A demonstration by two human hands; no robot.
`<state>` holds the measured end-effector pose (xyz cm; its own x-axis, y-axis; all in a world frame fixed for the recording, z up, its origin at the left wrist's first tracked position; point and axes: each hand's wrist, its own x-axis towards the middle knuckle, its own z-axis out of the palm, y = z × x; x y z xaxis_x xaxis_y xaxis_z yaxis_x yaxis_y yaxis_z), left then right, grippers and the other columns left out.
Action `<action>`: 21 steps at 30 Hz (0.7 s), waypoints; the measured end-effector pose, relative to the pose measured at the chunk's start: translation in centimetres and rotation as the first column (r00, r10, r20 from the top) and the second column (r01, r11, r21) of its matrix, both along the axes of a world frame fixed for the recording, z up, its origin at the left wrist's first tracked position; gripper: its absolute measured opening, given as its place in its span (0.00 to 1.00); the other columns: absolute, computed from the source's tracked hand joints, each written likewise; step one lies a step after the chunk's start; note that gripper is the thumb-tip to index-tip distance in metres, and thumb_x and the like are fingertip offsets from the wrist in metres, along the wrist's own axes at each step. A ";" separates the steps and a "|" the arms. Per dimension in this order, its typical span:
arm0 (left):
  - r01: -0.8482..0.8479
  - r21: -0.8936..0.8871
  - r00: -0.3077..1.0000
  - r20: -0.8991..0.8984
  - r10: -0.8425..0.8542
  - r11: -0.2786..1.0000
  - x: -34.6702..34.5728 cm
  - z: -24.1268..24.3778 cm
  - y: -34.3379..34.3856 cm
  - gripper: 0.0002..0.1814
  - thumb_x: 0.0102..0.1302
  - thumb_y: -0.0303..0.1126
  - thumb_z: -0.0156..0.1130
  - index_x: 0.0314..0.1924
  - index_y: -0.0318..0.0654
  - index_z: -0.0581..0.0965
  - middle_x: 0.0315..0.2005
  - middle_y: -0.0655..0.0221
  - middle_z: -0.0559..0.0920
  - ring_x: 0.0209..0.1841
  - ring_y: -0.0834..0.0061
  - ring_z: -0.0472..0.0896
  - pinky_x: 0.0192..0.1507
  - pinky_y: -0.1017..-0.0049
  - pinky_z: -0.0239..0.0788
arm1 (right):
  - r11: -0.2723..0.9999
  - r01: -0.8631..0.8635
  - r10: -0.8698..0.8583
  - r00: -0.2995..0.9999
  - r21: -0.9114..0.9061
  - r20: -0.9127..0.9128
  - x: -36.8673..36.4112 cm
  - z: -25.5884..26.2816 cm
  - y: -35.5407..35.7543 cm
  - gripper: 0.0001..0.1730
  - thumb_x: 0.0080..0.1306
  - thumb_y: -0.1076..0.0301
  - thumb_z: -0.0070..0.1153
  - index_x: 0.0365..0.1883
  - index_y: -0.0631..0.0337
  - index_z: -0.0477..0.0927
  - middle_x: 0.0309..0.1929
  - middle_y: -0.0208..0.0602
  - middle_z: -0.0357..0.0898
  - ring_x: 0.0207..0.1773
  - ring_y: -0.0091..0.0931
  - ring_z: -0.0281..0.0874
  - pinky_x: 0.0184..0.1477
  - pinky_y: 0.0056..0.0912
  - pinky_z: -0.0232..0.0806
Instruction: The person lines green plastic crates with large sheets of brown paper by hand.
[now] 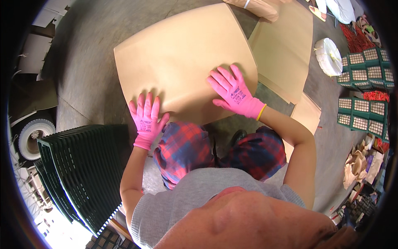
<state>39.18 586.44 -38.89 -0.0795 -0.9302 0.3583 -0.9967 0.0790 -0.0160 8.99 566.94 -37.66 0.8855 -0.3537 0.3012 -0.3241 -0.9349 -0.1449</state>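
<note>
A large sheet of brown kraft paper [186,59], perhaps the top of a stack, lies before my knees with its near edge bending down. My left hand [147,116], in a pink work glove, rests with spread fingers on its near left corner. On the right part of the sheet lies my right hand [231,91], palm down, its pink glove ending in a yellow cuff edge. Neither hand grips anything. More brown sheets [283,46] lie to the right, partly under or beside the large one. What is beneath my palms is hidden.
Nested dark green plastic crates [84,162] stand at my left, near a vehicle wheel [35,138]. To the right are a white roll of strapping [328,57] and green crates with gridded contents [362,115]. A wrapped paper bundle [258,8] lies beyond; another person [339,11] is at upper right.
</note>
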 end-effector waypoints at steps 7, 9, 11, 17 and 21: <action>-0.062 -0.015 0.998 -0.001 0.062 0.998 -0.6 -0.2 0.7 0.40 0.55 0.50 0.69 0.67 0.44 0.69 0.67 0.57 0.70 0.69 0.50 0.66 0.68 0.39 0.44 | 0.998 -0.028 0.029 1.000 0.051 -0.007 0.1 0.8 0.0 0.42 0.58 0.45 0.62 0.68 0.56 0.69 0.68 0.40 0.68 0.71 0.38 0.62 0.74 0.59 0.47; -0.077 -0.006 0.997 -0.016 0.076 0.997 -0.7 0.0 0.6 0.40 0.56 0.50 0.69 0.67 0.44 0.69 0.66 0.57 0.70 0.69 0.50 0.66 0.69 0.39 0.44 | 0.995 -0.029 0.030 0.999 0.096 -0.015 0.3 1.2 0.0 0.42 0.58 0.46 0.62 0.67 0.57 0.69 0.68 0.40 0.68 0.72 0.39 0.62 0.74 0.59 0.47; -0.062 -0.005 0.997 -0.042 0.062 0.998 -0.7 0.0 1.1 0.39 0.57 0.49 0.68 0.67 0.44 0.69 0.66 0.58 0.70 0.69 0.50 0.66 0.69 0.39 0.43 | 0.986 -0.022 0.025 1.000 0.166 -0.018 0.5 1.9 -0.1 0.41 0.59 0.46 0.62 0.67 0.57 0.70 0.68 0.42 0.68 0.72 0.40 0.62 0.74 0.59 0.46; -0.103 0.107 0.992 -0.068 0.111 0.989 -0.8 0.9 1.8 0.39 0.60 0.47 0.67 0.69 0.44 0.67 0.68 0.58 0.68 0.70 0.50 0.64 0.70 0.39 0.42 | 0.978 0.171 -0.153 0.977 -0.116 0.149 9.1 2.0 -8.9 0.36 0.68 0.45 0.53 0.70 0.53 0.67 0.72 0.43 0.61 0.76 0.43 0.53 0.75 0.59 0.42; -0.019 0.208 0.997 -0.076 0.035 0.978 -0.2 3.1 1.3 0.41 0.61 0.46 0.67 0.73 0.45 0.64 0.71 0.58 0.64 0.72 0.49 0.62 0.73 0.41 0.42 | 0.929 0.296 -0.300 0.954 -0.221 0.020 10.6 -2.5 -12.6 0.35 0.70 0.45 0.50 0.72 0.48 0.64 0.73 0.42 0.59 0.77 0.42 0.49 0.75 0.57 0.39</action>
<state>38.98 587.71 -35.76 -0.0325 -0.9863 0.1617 -0.9961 0.0453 0.0762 19.58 554.39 -40.11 0.7542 -0.5288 0.3893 -0.5932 -0.8029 0.0585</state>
